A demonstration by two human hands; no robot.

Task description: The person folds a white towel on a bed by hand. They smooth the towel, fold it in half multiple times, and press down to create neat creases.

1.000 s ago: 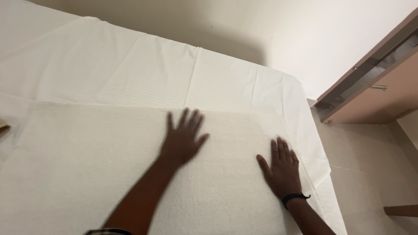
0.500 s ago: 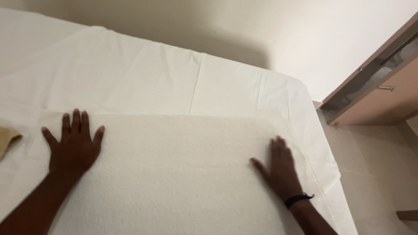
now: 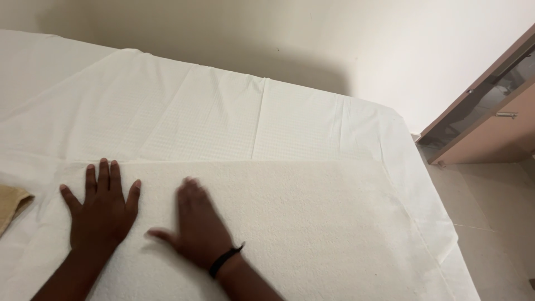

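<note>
Head view: two flat hands on a white towel spread over a bed.

The left hand [image 3: 102, 209] lies palm down, fingers wide, holding nothing; just beside it the right hand [image 3: 196, 228] (blurred, with a black wristband [image 3: 225, 260]) also presses flat and empty. Both rest on the towel [image 3: 312, 223], which stretches away to the right of them. Beyond the fingertips runs the white sheet [image 3: 223, 111]; a tan cloth [image 3: 11, 203] sits left of the left hand.

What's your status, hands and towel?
Left hand flat on white towel, fingers spread. Right hand flat beside it, blurred. Towel lies spread on bed sheet. Tan cloth at left edge, clear of both hands.
</note>
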